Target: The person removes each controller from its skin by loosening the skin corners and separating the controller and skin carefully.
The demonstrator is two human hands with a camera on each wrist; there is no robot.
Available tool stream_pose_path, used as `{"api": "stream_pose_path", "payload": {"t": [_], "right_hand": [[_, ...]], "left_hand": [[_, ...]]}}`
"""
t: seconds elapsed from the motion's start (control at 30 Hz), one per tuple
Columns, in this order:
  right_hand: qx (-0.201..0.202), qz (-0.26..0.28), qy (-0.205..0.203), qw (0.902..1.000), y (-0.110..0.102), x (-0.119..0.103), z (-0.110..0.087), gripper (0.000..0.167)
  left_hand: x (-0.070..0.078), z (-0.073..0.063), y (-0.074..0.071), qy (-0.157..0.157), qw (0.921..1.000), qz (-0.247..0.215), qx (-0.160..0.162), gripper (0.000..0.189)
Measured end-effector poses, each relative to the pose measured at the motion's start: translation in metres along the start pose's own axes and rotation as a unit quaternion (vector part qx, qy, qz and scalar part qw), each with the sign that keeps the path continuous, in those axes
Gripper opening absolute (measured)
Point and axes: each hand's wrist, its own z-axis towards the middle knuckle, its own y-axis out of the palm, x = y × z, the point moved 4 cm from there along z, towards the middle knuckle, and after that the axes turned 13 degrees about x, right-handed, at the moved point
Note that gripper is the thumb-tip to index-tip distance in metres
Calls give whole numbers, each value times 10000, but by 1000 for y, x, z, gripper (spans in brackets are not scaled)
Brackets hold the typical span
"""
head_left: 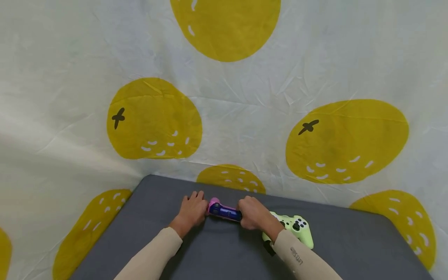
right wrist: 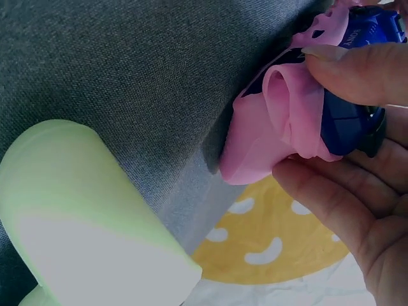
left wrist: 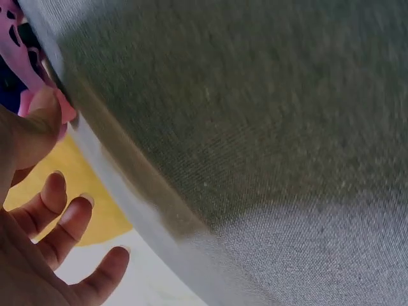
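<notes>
A dark blue game controller (head_left: 225, 213) is held low over the grey surface, between both hands. A pink silicone cover (right wrist: 252, 143) is partly on it, its edge rolled back in a loop at the right-hand grip in the right wrist view. My left hand (head_left: 193, 209) pinches the pink cover at the controller's left end with the thumb, the other fingers spread loosely away. At the right end, my right hand (head_left: 254, 212) grips the controller, thumb on the blue shell and fingers underneath.
A pale green game controller (head_left: 303, 232) lies on the grey surface (head_left: 220, 252) just right of my right hand, partly behind the forearm. A small black object (head_left: 269, 248) shows beside it. White fabric with yellow fruit prints (head_left: 241, 128) hangs behind the far edge.
</notes>
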Motion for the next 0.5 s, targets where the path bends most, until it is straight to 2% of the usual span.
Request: {"api": "stream_pose_path", "payload": {"t": [0.17,0.33,0.43,0.5], "right_hand": [[-4,-89,24,10000,0,0,0,30],[-97,11,19,10000,0,-1,2,27],[-134,47,47,9999,0,0,2,26],[-106,2,61,9999,-1,0,2,28]], "left_hand": [[2,0,3,-139,9999,21,-7,9],[-1,3,7,-327,9993,-24,-153,8],[-4,4,9,-441,9979,-434,-203,13],[-7,3,8,-566,9930,-1014,-196,18]]}}
